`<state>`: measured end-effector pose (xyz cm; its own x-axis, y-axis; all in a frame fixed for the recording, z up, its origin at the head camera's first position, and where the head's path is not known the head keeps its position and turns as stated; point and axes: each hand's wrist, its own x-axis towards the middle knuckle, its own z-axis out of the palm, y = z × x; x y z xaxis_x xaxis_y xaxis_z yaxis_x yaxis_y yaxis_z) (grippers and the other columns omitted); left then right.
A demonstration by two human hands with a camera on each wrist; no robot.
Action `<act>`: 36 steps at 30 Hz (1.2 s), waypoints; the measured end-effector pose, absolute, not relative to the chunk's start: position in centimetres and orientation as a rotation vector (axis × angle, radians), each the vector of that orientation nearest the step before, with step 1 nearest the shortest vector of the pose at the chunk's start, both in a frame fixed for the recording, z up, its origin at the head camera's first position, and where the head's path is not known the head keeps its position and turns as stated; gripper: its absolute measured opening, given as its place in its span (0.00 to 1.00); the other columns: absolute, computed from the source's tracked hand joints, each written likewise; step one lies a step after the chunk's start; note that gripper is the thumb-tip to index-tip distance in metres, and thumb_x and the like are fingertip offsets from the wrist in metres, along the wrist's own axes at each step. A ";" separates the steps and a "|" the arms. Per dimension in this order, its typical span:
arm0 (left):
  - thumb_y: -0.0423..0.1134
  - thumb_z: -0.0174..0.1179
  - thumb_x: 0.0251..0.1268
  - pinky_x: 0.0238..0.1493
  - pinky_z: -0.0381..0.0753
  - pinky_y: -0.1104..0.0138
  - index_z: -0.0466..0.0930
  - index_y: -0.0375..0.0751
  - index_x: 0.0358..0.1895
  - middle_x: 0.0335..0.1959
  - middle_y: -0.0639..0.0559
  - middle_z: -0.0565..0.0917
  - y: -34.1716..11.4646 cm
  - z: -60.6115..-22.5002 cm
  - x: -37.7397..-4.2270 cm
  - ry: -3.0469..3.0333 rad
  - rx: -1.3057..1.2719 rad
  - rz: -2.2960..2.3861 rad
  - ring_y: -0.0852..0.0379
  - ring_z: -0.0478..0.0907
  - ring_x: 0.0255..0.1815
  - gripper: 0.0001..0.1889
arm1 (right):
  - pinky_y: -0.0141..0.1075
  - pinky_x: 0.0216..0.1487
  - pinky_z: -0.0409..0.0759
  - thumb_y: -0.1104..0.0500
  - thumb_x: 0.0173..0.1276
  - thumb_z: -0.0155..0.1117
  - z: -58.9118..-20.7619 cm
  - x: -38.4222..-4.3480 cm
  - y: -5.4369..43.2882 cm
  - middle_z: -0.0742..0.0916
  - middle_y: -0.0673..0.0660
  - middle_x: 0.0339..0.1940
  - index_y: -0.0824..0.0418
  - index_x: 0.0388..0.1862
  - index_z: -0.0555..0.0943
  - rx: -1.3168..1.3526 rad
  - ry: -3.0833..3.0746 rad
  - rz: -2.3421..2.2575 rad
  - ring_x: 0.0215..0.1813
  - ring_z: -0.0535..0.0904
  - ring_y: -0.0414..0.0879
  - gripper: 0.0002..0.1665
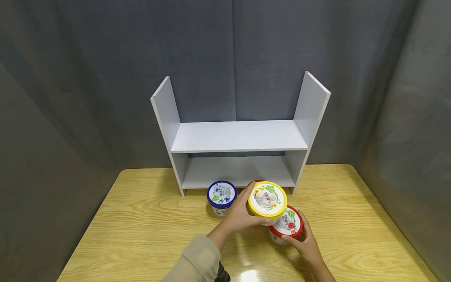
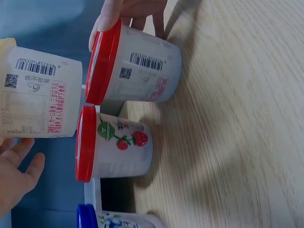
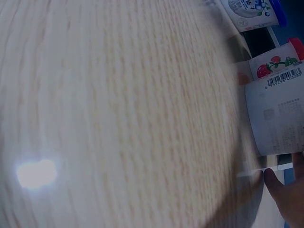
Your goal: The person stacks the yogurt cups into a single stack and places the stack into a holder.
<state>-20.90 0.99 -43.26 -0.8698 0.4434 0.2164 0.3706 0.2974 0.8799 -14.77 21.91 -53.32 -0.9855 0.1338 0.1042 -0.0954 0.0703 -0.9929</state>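
Note:
My left hand [image 1: 243,215] grips a tub with a yellow lid [image 1: 267,199], held up above the other tubs. In the left wrist view, its barcode and printed label face the camera. Lower and to the right, my right hand [image 1: 307,243] holds a red-lidded tub [image 2: 142,69] by its side, thumb on the near side. A second red-lidded tub [image 2: 121,147], with strawberries printed on it, stands on the table, mostly hidden behind the yellow-lidded one in the head view. Left of my left hand stands a blue-lidded tub [image 1: 221,195] with blueberries on its lid.
A white two-tier shelf [image 1: 239,136] stands at the back of the wooden table [image 1: 151,235], its upright sides rising above the upper board. The lower board [image 1: 232,171] sits just behind the tubs. Grey curtains [image 1: 105,78] enclose the table at the back and sides.

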 end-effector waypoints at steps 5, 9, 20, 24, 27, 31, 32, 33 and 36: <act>0.49 0.73 0.29 0.56 0.59 0.61 0.46 0.59 0.66 0.60 0.60 0.60 2.1 -43.3 -21.1 2.441 0.799 1.648 0.62 0.60 0.56 0.55 | 0.25 0.44 0.71 0.73 0.48 0.63 -53.3 -14.7 22.0 0.68 0.47 0.52 0.62 0.67 0.43 -0.015 -2.123 2.106 0.47 0.70 0.31 0.53; 0.49 0.72 0.31 0.56 0.60 0.62 0.46 0.56 0.66 0.61 0.59 0.59 3.2 -43.3 -21.3 2.439 0.838 1.617 0.62 0.60 0.57 0.55 | 0.25 0.44 0.71 0.73 0.49 0.62 -53.3 -14.8 22.0 0.66 0.50 0.53 0.61 0.67 0.44 -0.006 -2.124 2.109 0.47 0.70 0.31 0.52; 0.50 0.72 0.30 0.56 0.61 0.62 0.49 0.54 0.66 0.61 0.56 0.61 5.3 -43.5 -21.3 2.508 0.861 1.482 0.60 0.60 0.57 0.53 | 0.28 0.42 0.73 0.71 0.50 0.62 -53.4 -14.6 21.9 0.70 0.49 0.50 0.53 0.67 0.47 0.012 -2.124 2.112 0.46 0.71 0.35 0.50; 0.51 0.72 0.29 0.54 0.63 0.63 0.51 0.58 0.65 0.58 0.58 0.63 5.7 -43.6 -21.3 2.520 0.884 1.440 0.62 0.62 0.55 0.52 | 0.29 0.44 0.72 0.71 0.51 0.61 -53.2 -14.6 21.8 0.72 0.45 0.49 0.52 0.63 0.52 0.008 -2.146 2.109 0.47 0.71 0.36 0.44; 0.51 0.72 0.29 0.52 0.64 0.64 0.52 0.60 0.63 0.54 0.59 0.66 5.8 -43.5 -21.2 2.505 0.896 1.432 0.63 0.63 0.53 0.51 | 0.28 0.45 0.71 0.71 0.52 0.60 -53.3 -14.6 21.8 0.71 0.45 0.50 0.52 0.62 0.53 0.024 -2.138 2.135 0.49 0.70 0.35 0.42; 0.50 0.72 0.29 0.53 0.64 0.65 0.52 0.59 0.64 0.53 0.57 0.67 6.0 -43.6 -21.1 2.493 0.913 1.431 0.63 0.64 0.52 0.51 | 0.29 0.45 0.71 0.71 0.51 0.61 -53.5 -14.7 21.9 0.70 0.47 0.51 0.54 0.62 0.53 0.045 -2.118 2.154 0.49 0.70 0.36 0.42; 0.50 0.72 0.30 0.53 0.63 0.65 0.51 0.59 0.64 0.54 0.57 0.66 5.9 -43.6 -21.1 2.493 0.907 1.426 0.63 0.63 0.53 0.51 | 0.30 0.45 0.72 0.71 0.50 0.62 -53.6 -14.7 21.9 0.70 0.47 0.51 0.55 0.62 0.53 0.051 -2.114 2.157 0.49 0.70 0.36 0.43; 0.50 0.72 0.30 0.54 0.63 0.65 0.50 0.58 0.65 0.54 0.56 0.66 5.9 -43.6 -21.1 2.493 0.909 1.422 0.62 0.63 0.53 0.52 | 0.30 0.45 0.72 0.71 0.50 0.62 -53.7 -14.8 21.9 0.70 0.48 0.52 0.56 0.62 0.53 0.060 -2.109 2.160 0.49 0.70 0.37 0.43; 0.50 0.72 0.30 0.55 0.62 0.65 0.49 0.56 0.65 0.56 0.55 0.65 6.0 -43.7 -21.1 2.485 0.908 1.417 0.62 0.62 0.55 0.53 | 0.31 0.46 0.72 0.71 0.50 0.61 -53.7 -14.7 21.9 0.69 0.49 0.52 0.56 0.62 0.52 0.079 -2.098 2.176 0.50 0.70 0.37 0.43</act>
<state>-21.09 5.96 -43.69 -0.8081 0.5645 0.1683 0.4322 0.3740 0.8206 -14.74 21.91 -53.65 -0.9917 0.0486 0.1187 -0.1204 -0.0336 -0.9922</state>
